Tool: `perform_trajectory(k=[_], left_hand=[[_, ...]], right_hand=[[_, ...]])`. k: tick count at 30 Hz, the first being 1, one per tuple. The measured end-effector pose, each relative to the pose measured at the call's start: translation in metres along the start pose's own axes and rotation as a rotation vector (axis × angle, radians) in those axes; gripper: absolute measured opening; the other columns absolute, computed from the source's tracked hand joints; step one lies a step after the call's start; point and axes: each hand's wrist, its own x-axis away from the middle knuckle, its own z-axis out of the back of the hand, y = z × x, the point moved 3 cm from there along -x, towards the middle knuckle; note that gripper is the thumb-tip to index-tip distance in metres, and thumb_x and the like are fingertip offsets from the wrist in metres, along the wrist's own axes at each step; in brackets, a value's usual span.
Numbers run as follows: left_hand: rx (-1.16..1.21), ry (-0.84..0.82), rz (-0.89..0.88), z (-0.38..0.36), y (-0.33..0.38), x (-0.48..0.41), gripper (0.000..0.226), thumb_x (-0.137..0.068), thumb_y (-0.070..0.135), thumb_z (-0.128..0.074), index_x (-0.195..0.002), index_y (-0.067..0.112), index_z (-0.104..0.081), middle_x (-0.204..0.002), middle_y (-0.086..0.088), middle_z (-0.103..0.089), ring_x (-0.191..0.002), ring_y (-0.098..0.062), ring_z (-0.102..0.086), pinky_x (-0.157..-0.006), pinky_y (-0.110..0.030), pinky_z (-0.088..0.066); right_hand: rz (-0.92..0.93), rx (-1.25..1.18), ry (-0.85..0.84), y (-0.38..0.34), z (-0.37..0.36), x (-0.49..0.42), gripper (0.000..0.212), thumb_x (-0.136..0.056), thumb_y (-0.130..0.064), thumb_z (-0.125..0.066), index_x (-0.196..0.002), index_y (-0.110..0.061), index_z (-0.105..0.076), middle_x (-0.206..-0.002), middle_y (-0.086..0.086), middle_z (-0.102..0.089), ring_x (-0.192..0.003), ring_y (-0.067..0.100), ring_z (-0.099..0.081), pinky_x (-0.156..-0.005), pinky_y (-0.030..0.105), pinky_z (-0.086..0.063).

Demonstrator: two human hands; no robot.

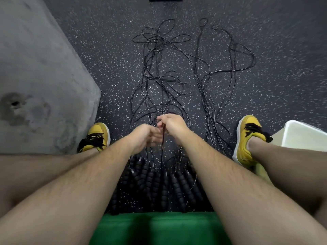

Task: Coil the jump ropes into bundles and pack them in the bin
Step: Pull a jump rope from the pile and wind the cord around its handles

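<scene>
The person sits on a green seat with legs spread, both forearms reaching forward and down over a dark speckled rubber floor. The black jump ropes lie loose and uncoiled on that floor between the feet, their thin cords stretching away from the person in tangled loops. A second, straighter group lies to the right. Their ribbed foam handles rest side by side in a row just in front of the seat.

The right hand is held above the tangle, its fingers bent and pinching one cord, which runs straight down from the hand toward the handles. The left hand sits just beside it, nearly touching, with fingers curled in around the same cord; blur hides the exact grip.

The white plastic bin stands at the right edge, just beside the right yellow sneaker, and no rope shows in the part of it in view. The left yellow sneaker sits against a grey concrete block on the left.
</scene>
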Motion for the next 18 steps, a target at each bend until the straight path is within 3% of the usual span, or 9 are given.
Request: perform_trajectory(k=[3,5,8,11,13,18], left_hand=[[0.181,0.135,-0.019,0.003,0.006,-0.007,0.032,-0.103,0.018,-0.046,-0.125,0.001,-0.061,-0.096,-0.006,-0.070,-0.078,-0.019,-0.064,-0.076,-0.036,-0.051],[0.287,0.145,-0.007,-0.005,0.011,-0.009,0.030,-0.107,0.026,-0.045,-0.119,0.003,-0.059,-0.097,-0.006,-0.070,-0.073,-0.018,-0.060,-0.068,-0.033,-0.051],[0.356,0.174,-0.003,-0.019,0.014,-0.013,0.024,-0.108,0.021,-0.047,-0.106,0.002,-0.061,-0.092,-0.006,-0.073,-0.074,-0.017,-0.065,-0.070,-0.031,-0.052],[0.280,0.254,0.017,-0.022,0.005,-0.012,0.017,-0.105,0.007,-0.046,-0.110,0.000,-0.062,-0.083,-0.004,-0.071,-0.065,-0.012,-0.064,-0.066,-0.028,-0.052],[0.162,0.257,0.034,-0.019,-0.004,-0.011,0.018,-0.103,0.004,-0.047,-0.107,0.004,-0.065,-0.077,-0.002,-0.070,-0.060,-0.011,-0.062,-0.061,-0.027,-0.052],[-0.037,0.105,0.084,-0.009,-0.019,-0.009,0.028,-0.101,-0.002,-0.041,-0.093,0.010,-0.065,-0.073,0.000,-0.068,-0.063,-0.011,-0.058,-0.059,-0.023,-0.042]], right_hand=[[-0.144,0.224,-0.189,0.003,-0.003,0.010,0.025,-0.099,-0.012,-0.051,-0.082,-0.016,-0.068,-0.064,-0.004,-0.068,-0.045,0.006,-0.058,-0.042,0.016,-0.040],[-0.197,0.283,-0.304,0.009,-0.002,0.021,0.025,-0.099,-0.012,-0.051,-0.077,-0.015,-0.063,-0.057,-0.003,-0.065,-0.040,0.006,-0.055,-0.040,0.013,-0.037],[-0.189,0.209,-0.384,0.012,0.005,0.043,0.020,-0.096,-0.011,-0.052,-0.088,-0.007,-0.070,-0.078,0.004,-0.072,-0.060,0.010,-0.063,-0.057,0.022,-0.043],[-0.247,0.296,-0.515,0.023,0.010,0.052,0.021,-0.092,-0.016,-0.055,-0.090,-0.009,-0.075,-0.094,0.006,-0.076,-0.074,0.013,-0.067,-0.066,0.027,-0.048],[-0.289,0.332,-0.468,0.025,0.010,0.048,0.020,-0.087,-0.015,-0.056,-0.089,-0.010,-0.076,-0.093,0.006,-0.077,-0.077,0.017,-0.068,-0.067,0.028,-0.050],[-0.192,0.308,-0.028,0.027,0.015,0.028,0.021,-0.087,-0.016,-0.050,-0.079,-0.010,-0.069,-0.071,0.003,-0.071,-0.060,0.018,-0.063,-0.068,0.032,-0.053]])
